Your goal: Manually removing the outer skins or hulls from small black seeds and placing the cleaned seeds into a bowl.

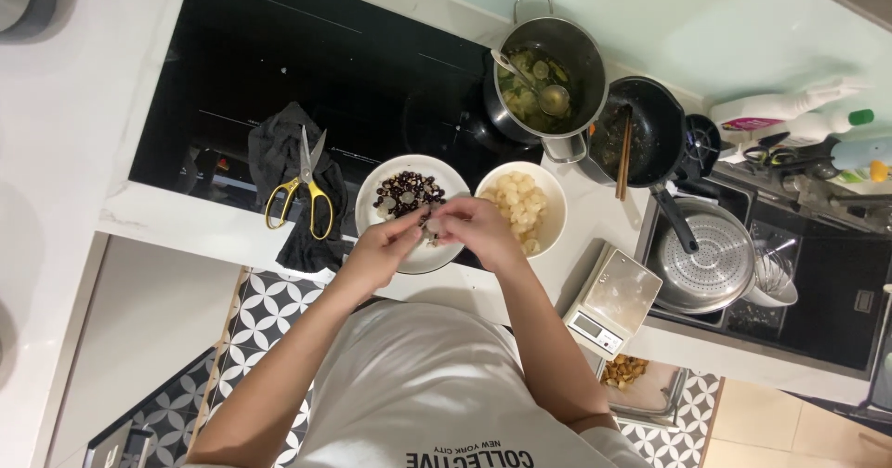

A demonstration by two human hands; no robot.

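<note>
Both hands meet over the white plate (437,256) w/ dark seeds, at the front edge of the table (186,231). Left hand (386,245) and right hand (478,226) pinch together one small pale fruit (431,229) btw. the fingertips. Just right of it stands a bowl of peeled fruits (522,205). Scissors (302,184) lie on a dark cloth (283,157), left of the plate.

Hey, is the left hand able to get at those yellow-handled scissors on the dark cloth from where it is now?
Probably yes. The left hand is busy with a small item over the white bowl, but the scissors lie uncovered on the dark cloth just to its left, with nothing standing between them.
</note>
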